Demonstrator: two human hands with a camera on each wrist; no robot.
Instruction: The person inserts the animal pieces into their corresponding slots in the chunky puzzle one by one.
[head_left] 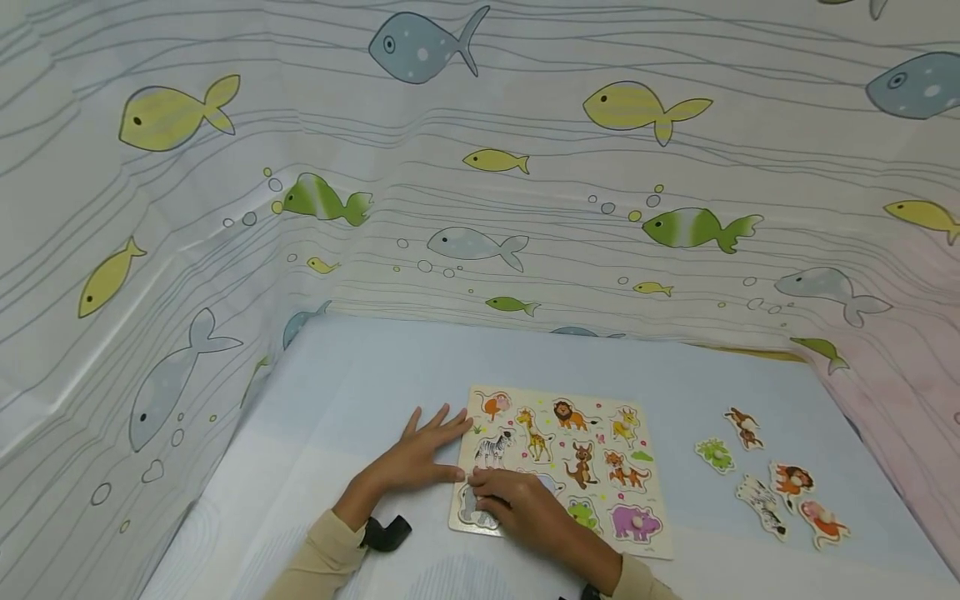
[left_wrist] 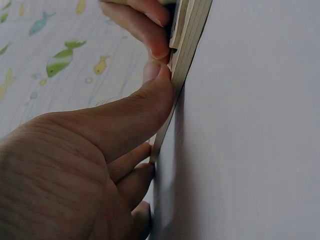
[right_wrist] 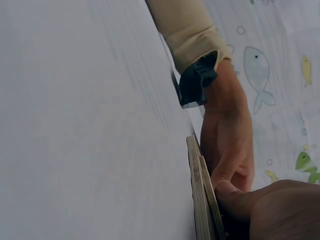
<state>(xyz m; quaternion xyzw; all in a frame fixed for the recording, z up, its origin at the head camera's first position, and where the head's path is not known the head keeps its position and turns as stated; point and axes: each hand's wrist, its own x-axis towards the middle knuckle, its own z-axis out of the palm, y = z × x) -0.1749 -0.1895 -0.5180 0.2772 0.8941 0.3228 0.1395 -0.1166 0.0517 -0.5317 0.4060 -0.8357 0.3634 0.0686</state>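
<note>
A wooden animal puzzle board [head_left: 555, 521] lies flat on the table, printed with a giraffe, lion, zebra, kangaroo and other animals. At its lower left corner is a grey animal piece [head_left: 472, 507], partly hidden by my right hand [head_left: 536, 510], whose curled fingers pinch it. Seen edge-on in the right wrist view, this thin wooden piece [right_wrist: 211, 192] sits over the board. My left hand [head_left: 412, 458] rests along the board's left edge, fingers spread and thumb pointing toward the right fingertips. A purple hippo piece [head_left: 636, 523] with a knob is in the lower right corner.
Several loose pieces lie right of the board: a brown monkey [head_left: 744, 428], a green piece [head_left: 715, 455], a zebra [head_left: 762, 506], a lion [head_left: 792, 482] and an orange-pink animal [head_left: 823, 523]. A fish-patterned curtain [head_left: 420, 283] surrounds the pale table [head_left: 375, 375].
</note>
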